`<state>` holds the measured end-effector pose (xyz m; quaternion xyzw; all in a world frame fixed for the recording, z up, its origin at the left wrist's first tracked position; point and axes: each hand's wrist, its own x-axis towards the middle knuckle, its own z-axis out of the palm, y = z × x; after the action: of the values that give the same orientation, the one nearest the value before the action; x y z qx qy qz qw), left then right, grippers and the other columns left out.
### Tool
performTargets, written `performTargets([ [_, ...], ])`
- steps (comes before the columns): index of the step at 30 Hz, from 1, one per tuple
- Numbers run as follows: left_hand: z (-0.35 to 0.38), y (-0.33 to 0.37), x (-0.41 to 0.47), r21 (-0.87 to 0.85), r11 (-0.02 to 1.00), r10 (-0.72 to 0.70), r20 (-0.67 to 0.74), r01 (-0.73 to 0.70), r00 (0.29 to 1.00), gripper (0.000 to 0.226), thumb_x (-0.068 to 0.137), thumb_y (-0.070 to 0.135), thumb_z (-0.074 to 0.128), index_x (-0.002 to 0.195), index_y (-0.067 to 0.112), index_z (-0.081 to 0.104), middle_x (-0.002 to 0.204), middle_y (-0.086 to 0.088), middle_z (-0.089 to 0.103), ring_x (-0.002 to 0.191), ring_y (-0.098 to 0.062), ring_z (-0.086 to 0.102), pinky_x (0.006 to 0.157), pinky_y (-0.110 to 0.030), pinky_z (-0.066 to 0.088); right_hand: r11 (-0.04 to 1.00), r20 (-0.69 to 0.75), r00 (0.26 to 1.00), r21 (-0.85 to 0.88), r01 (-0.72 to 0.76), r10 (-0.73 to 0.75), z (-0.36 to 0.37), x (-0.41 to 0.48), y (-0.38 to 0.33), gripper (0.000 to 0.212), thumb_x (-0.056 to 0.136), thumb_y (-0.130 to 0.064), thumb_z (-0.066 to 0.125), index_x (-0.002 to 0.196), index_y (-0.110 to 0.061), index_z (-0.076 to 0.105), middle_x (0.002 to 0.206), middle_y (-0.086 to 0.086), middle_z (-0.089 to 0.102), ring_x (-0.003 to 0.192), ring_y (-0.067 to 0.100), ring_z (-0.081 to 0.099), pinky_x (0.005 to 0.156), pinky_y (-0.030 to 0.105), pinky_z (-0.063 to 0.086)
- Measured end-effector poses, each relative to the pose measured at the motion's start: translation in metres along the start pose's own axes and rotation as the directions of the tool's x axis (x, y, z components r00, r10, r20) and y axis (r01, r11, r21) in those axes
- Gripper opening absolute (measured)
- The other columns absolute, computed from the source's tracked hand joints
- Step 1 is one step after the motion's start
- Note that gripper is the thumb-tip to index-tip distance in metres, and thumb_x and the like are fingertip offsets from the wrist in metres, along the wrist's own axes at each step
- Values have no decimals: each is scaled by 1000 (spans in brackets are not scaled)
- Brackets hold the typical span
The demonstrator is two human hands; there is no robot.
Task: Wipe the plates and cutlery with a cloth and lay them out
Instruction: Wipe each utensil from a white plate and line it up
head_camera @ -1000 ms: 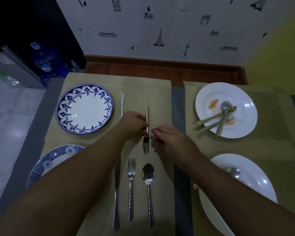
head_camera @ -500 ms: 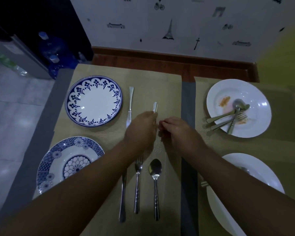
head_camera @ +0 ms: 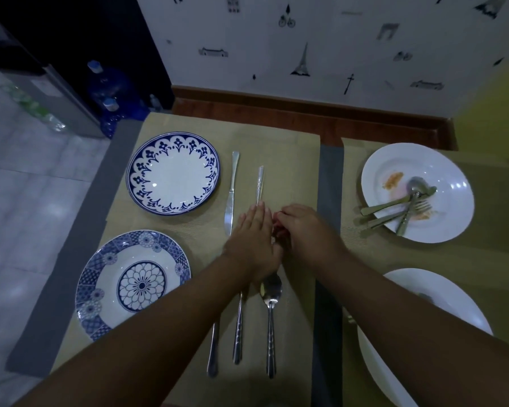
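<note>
A fork lies lengthwise on the tan placemat (head_camera: 288, 160); only its handle (head_camera: 260, 183) shows, beyond my left hand (head_camera: 254, 239). That hand rests flat on the fork with its fingers stretched out. My right hand (head_camera: 303, 230) is beside it with fingers curled, fingertips touching the left hand's edge; nothing is visible in its grip. A knife (head_camera: 231, 192) lies just left of the fork. Nearer me lie a second knife (head_camera: 213, 348), a second fork (head_camera: 238, 327) and a spoon (head_camera: 271, 304) side by side. No cloth is visible.
Two blue-patterned plates (head_camera: 174, 173) (head_camera: 133, 284) sit on the left. On the right mat, a smeared white plate (head_camera: 441, 227) holds used cutlery (head_camera: 406, 207), and another white plate (head_camera: 394, 383) lies partly under my right arm. The wall is behind; the table's edge and floor are to the left.
My left hand has gone from gripping the fork to lying flat on it. The fork now rests on the mat, farther from me. The camera tilted down.
</note>
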<state>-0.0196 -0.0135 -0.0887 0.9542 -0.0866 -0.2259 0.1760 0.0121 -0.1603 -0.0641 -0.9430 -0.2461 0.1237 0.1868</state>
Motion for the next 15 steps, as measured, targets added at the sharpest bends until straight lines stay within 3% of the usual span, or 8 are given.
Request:
performTargets([
  [4,-8,-18,11,13,1000,12,-10,-11,1000,79,97,47,22,159,6,-5,168,-15,-8,155,-26,-11,124,-39,-7,999,-15,999,-10,-32,31,5,21,-3,36,90,-21,62,125,-12,63,125,6,61,115,21,52,100,29,34],
  [8,-7,-28,14,38,999,35,-37,-34,999,80,95,47,22,160,9,-3,168,-13,-8,155,-24,-12,117,-32,-16,999,-34,998,16,-51,51,7,30,-8,40,94,-20,58,134,-15,56,138,5,55,127,22,46,108,29,28],
  [12,-7,-30,14,20,999,35,-57,-34,998,77,98,45,26,160,8,-1,168,-12,-6,155,-23,-11,119,-34,-12,1000,-51,999,-3,-19,19,12,26,-7,38,95,-22,55,132,-20,58,132,1,60,119,19,51,105,32,37],
  [15,-12,-29,12,47,998,34,-62,-31,998,75,101,40,33,160,7,-1,168,-14,-6,155,-24,-10,121,-36,-10,998,-33,999,52,-33,35,11,19,-8,43,96,-19,54,139,-20,51,140,2,53,126,19,45,101,25,33],
])
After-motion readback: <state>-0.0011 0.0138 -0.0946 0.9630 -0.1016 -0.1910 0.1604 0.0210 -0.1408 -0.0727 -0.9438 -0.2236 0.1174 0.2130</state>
